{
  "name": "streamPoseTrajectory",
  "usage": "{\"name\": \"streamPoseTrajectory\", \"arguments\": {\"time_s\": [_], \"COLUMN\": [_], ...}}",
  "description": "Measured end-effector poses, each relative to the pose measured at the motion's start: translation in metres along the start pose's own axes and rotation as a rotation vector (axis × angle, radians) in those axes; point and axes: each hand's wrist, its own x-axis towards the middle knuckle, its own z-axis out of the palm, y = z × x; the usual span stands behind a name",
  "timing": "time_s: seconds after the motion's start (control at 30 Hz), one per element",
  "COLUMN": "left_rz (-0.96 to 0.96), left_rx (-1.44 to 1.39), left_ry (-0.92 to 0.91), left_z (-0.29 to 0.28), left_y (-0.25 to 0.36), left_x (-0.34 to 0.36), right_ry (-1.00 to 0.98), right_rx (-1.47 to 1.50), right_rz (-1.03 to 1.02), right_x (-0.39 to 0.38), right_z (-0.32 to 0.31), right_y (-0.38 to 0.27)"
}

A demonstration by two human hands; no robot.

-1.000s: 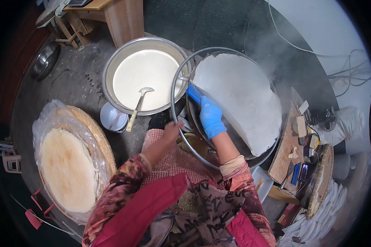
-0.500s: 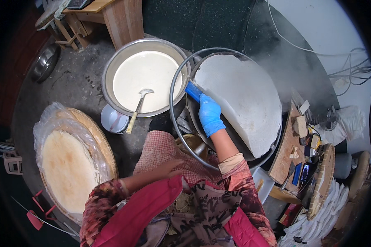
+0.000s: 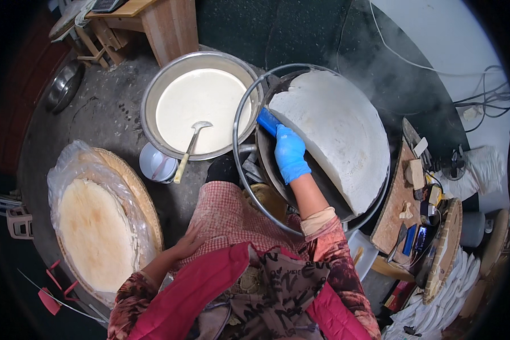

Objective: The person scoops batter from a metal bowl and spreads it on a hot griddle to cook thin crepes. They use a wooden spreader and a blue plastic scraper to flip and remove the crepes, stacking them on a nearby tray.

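My right hand [image 3: 290, 154], in a blue glove, grips a blue scraper [image 3: 268, 121] at the left side of a round dark griddle [image 3: 330, 180]. A large, thin white pancake [image 3: 340, 130] covers most of the griddle. Its left edge runs nearly straight, and dark metal shows between it and the glove. Bare, with fingers stretched out, my left hand [image 3: 188, 243] rests by my thigh on the red-checked apron [image 3: 218, 207]. A metal basin [image 3: 148, 105] of white batter stands left of the griddle, with a ladle [image 3: 191, 148] leaning in it.
A metal ring [image 3: 236, 136] surrounds the griddle. At left, a stack of pale pancakes [image 3: 96, 224] lies on plastic over a woven tray [image 3: 150, 207]. Near the basin stands a small white bucket [image 3: 153, 160]. A cluttered board [image 3: 394, 221] is at right. Steam rises behind the griddle.
My left hand has moved left, away from my lap's middle, onto the apron near my thigh. The right hand and scraper have barely shifted. More dark griddle shows at the pancake's upper-left edge.
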Motion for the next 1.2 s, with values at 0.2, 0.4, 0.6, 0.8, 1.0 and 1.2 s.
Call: {"name": "streamPoseTrajectory", "arguments": {"time_s": [0.2,0.4,0.6,0.8,1.0,1.2], "left_rz": [-0.087,-0.162,-0.224,-0.087,-0.103,0.034], "left_rx": [-0.274,-0.194,0.15,0.151,0.438,0.466], "left_ry": [-0.065,0.005,0.126,0.249,0.144,-0.03], "left_z": [0.003,0.011,0.008,0.005,0.004,-0.001], "left_y": [-0.025,-0.031,0.01,0.043,0.033,-0.015], "left_x": [-0.043,-0.061,-0.048,-0.048,-0.04,-0.039], "right_ry": [0.003,0.061,0.06,0.284,0.133,0.229], "right_rx": [-0.015,-0.002,0.018,0.104,0.1,0.19], "right_rz": [0.037,0.075,0.164,0.291,0.378,0.363], "right_x": [0.012,0.027,0.03,0.046,0.036,-0.02], "right_z": [0.003,0.004,0.003,0.009,0.003,-0.019], "right_y": [0.006,0.017,0.037,0.069,0.103,0.136]}}
